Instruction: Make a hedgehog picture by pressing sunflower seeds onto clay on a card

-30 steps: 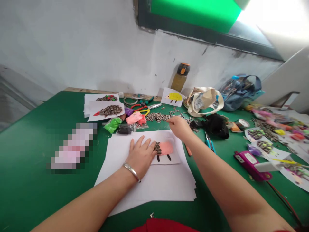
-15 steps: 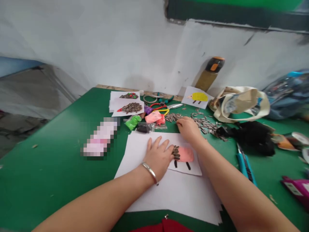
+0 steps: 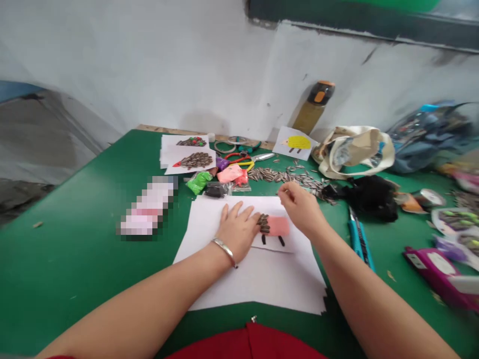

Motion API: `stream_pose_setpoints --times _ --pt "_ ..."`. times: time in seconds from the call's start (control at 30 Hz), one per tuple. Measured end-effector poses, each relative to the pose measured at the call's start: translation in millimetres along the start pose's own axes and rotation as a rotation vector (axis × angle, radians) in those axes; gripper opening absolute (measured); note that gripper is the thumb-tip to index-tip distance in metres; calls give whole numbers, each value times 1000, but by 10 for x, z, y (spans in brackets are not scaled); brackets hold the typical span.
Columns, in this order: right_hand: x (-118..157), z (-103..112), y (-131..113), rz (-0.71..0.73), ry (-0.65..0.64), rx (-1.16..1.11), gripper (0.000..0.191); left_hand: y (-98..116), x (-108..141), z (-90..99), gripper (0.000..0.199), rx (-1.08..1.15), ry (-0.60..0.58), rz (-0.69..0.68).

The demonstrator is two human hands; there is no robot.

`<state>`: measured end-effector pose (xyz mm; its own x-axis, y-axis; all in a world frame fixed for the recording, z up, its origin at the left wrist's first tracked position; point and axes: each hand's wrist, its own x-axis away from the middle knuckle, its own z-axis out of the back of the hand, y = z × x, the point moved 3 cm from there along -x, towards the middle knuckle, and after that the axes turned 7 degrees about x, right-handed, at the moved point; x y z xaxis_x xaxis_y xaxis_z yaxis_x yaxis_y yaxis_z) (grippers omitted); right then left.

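My left hand [image 3: 238, 230], with a silver bangle at its wrist, lies flat with fingers spread on a small white picture card [image 3: 275, 245]. The card carries a pink clay body [image 3: 279, 226], two black legs and several rows of sunflower seeds [image 3: 264, 223]; my left hand hides its left part. Beneath lies a stack of white paper [image 3: 258, 289]. Above the card's top right, my right hand [image 3: 299, 205] has thumb and fingers pinched, apparently on a sunflower seed, of which very little shows. Loose sunflower seeds [image 3: 271, 175] are heaped just beyond it.
Clay packets, green [image 3: 199, 182] and black [image 3: 215, 189], lie beyond the paper, near scissors [image 3: 262, 157]. Finished hedgehog cards [image 3: 194, 160] sit back left. At right are a teal utility knife [image 3: 359, 239], a black bag [image 3: 374, 198], a tote bag [image 3: 355, 152] and a magenta case [image 3: 436, 271].
My right hand has lifted from the seed heap and come back toward the card, fingers pinched. My left hand stays on the card. The whole view has shifted a little.
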<state>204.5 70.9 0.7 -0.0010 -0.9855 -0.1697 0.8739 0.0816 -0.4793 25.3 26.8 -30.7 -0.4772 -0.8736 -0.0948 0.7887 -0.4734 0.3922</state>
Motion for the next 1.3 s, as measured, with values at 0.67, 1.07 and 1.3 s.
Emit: stream_pose_setpoints --times 0.67,1.07,1.3 --pt "410 -170 39 78 -93 -94 21 -22 -43 6 35 -41 -6 -19" --pt "377 -249 -7 176 -76 26 18 -38 -32 -25 31 -44 33 -42" --pt "391 -268 -42 166 -78 45 18 -48 -24 -51 31 -48 56 -36"
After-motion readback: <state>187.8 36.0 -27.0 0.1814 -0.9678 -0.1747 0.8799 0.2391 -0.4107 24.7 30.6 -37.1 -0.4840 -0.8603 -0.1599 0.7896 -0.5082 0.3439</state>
